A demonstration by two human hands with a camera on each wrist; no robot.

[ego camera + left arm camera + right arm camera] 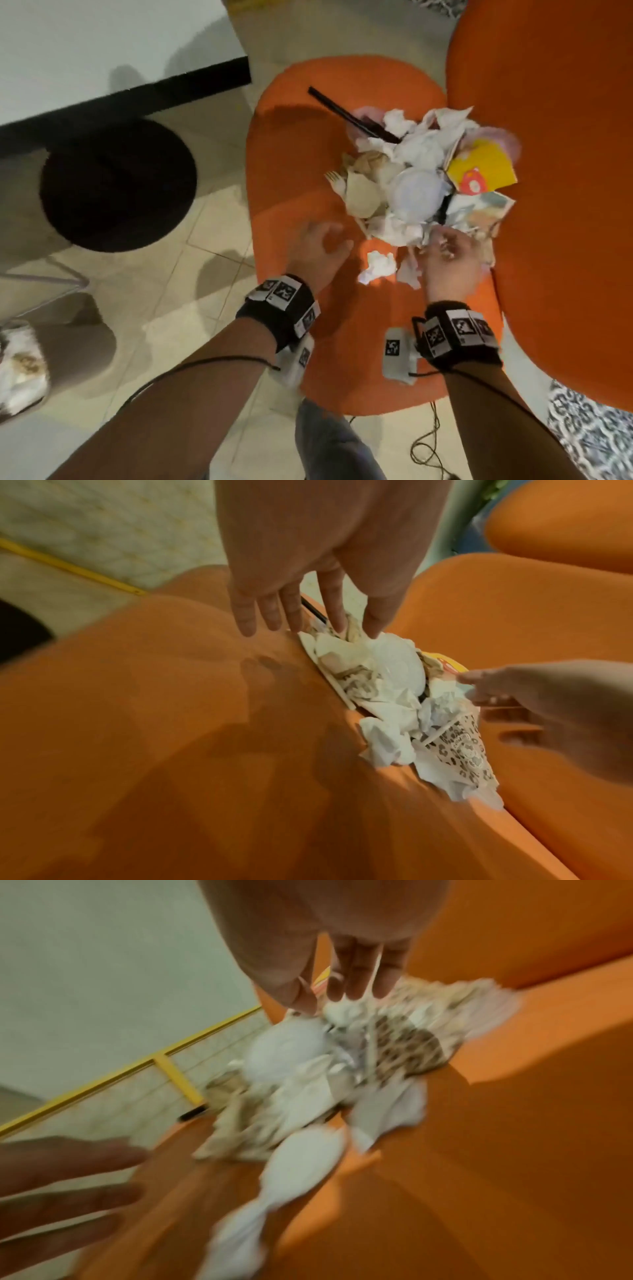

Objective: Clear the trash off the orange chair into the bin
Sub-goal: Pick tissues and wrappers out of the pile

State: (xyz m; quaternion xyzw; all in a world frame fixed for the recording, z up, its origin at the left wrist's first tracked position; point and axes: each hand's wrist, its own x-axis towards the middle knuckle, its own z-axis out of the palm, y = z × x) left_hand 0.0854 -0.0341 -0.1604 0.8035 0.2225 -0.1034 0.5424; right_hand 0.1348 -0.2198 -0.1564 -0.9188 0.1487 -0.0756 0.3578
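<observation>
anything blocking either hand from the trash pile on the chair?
Nothing visible. The left hand hovers open over bare seat beside the trash pile; the right hand is already at its near edge.

left hand (317, 245) spread, right hand (448, 263) seemingly loose

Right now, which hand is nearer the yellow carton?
Right. The right hand is at the trash pile's near edge, just below the yellow carton; the left hand hovers over bare orange chair, farther left.
</observation>
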